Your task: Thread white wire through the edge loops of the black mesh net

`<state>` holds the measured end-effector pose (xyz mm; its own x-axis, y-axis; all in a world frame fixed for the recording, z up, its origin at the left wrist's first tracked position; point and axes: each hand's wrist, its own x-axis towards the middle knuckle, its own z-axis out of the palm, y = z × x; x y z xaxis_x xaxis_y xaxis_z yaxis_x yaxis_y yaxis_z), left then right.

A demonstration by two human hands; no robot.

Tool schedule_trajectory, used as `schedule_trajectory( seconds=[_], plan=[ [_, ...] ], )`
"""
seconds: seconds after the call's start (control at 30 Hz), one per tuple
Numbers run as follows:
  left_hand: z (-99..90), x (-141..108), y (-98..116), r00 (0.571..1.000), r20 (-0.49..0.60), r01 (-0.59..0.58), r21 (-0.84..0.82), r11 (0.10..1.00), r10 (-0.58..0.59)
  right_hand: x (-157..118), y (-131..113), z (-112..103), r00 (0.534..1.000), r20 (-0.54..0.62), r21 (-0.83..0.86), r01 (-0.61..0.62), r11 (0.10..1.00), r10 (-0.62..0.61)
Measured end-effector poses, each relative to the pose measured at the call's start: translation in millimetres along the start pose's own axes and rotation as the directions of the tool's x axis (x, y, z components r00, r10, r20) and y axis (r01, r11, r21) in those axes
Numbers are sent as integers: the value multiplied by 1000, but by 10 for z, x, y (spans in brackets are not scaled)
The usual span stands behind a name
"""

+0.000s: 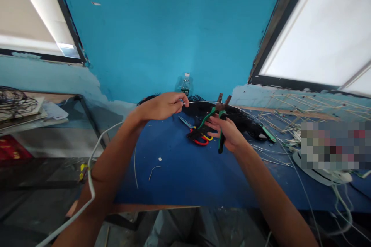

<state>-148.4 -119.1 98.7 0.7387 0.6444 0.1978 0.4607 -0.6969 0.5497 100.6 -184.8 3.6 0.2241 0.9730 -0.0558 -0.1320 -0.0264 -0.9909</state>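
Note:
Pinched in the fingers of my left hand is a thin white wire, which arcs to the right behind the pliers. My right hand holds green-handled pliers with the handles spread and the jaws apart, pointing up. Some of the right fingers stretch out past the handles. Below and left of the pliers, scissors with red and yellow handles lie on the blue table. Behind both hands sits a bundle of black fringed material, partly hidden.
A plastic bottle stands against the blue wall. Wire frames and loose wires lie at the right, near a blurred patch. Short wire scraps are on the table. A white cable crosses my left forearm. A shelf stands at left.

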Motion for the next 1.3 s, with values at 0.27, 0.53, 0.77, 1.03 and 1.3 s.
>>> schedule_trajectory(
  seconds=[0.27,0.53,0.77,1.03,1.3],
  plan=[
    [35,5,0,1000,27,2,69,998,-4,61,45,-137,999,-28,-62,44,997,-45],
    [23,-22,5,991,131,-12,64,998,4,67,107,-57,992,68,-12,110,994,-109],
    [9,-75,76,984,179,9,44,999,-17,77,142,0,986,104,199,108,974,-130],
    [-5,-49,68,980,195,35,27,999,-40,116,263,59,979,58,180,183,967,-196],
    [280,57,147,991,-131,5,202,979,22,54,243,83,915,-63,-171,383,908,-398]
  ],
)
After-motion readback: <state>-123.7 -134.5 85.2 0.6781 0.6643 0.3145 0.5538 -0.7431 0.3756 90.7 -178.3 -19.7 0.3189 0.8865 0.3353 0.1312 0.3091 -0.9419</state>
